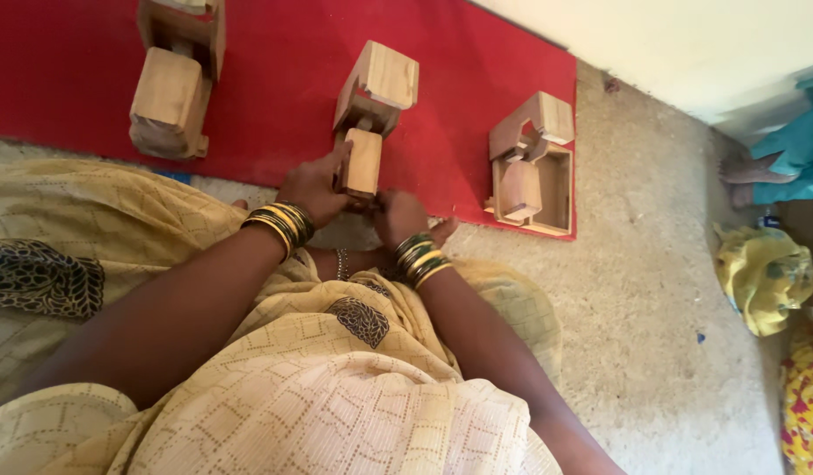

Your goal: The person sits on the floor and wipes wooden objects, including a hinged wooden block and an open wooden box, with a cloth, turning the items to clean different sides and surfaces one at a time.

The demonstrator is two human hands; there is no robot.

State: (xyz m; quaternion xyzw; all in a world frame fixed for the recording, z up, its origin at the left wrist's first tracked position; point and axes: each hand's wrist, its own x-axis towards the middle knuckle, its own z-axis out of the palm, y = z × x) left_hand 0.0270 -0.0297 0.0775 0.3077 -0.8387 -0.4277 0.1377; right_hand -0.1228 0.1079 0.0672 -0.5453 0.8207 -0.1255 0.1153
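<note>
A pale wooden block piece stands at the near edge of a red mat. My left hand grips its left side and my right hand holds its lower right end. Both wrists carry gold and dark bangles. Just beyond it, touching or nearly touching, sits a larger notched wooden block. To the right lies an open wooden box frame with a block inside and another notched piece on top. At the left stands a further wooden assembly.
I sit on a rough concrete floor in yellow patterned cloth. A second person's foot and teal garment show at the right edge. A crumpled yellow cloth lies nearby. A pale wall runs behind the mat.
</note>
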